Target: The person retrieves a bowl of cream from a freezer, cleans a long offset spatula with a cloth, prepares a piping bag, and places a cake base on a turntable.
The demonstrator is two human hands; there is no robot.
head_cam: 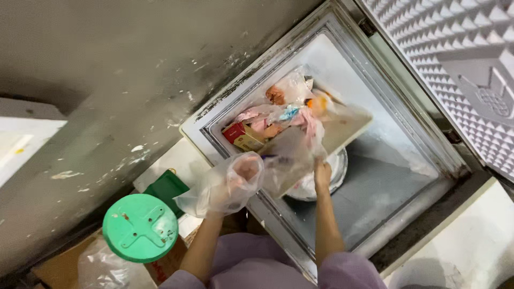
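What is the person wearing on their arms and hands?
Both arms come out of loose, pale purple sleeves that end near the elbows, leaving the forearms bare. The left hand is covered by a thin, clear, crinkly plastic bag worn like a glove. The right hand is bare, with no glove, ring or watch visible.

Open white chest freezer [428, 160]: inner walls matt with rough frost, metal rim scuffed and stained. Its raised lid [455, 59]: moulded white plastic, pyramid-embossed. Inside it, clear thin plastic bags [292, 88], crinkled and glossy, and a red-and-yellow cardboard box [243, 136], matt. Left hand [241, 179] beside the freezer, sheathed in a filmy translucent plastic bag. Round green plastic lid [140, 227] left of the freezer: smooth, matt. Lilac sleeves [342, 270]: soft cloth.
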